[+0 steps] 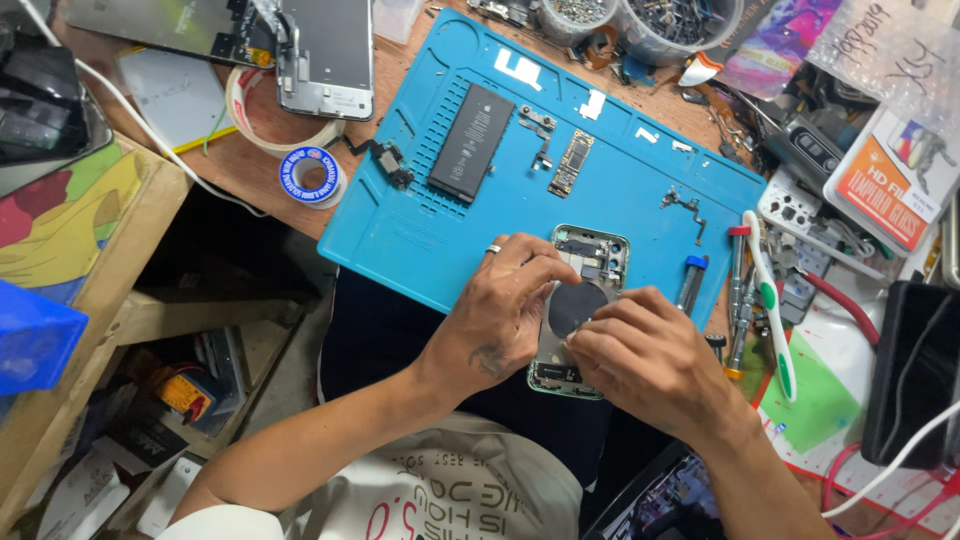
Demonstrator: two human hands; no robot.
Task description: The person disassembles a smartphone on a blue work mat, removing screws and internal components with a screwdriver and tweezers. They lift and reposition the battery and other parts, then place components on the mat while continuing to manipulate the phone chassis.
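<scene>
An opened phone housing lies at the near edge of a blue work mat, its insides facing up with a round black coil in the middle. My left hand, a ring on one finger, rests on the housing's left side with its fingers curled over the frame. My right hand covers the lower right part, fingertips pinched together at the coil. Whether a small part sits between those fingertips is hidden. A black battery and a narrow circuit board lie farther back on the mat.
Screwdrivers and a green-and-white toothbrush lie right of the mat. Tape rolls and another opened phone sit at the back left. Tubs of small parts stand behind. White cables run on the right.
</scene>
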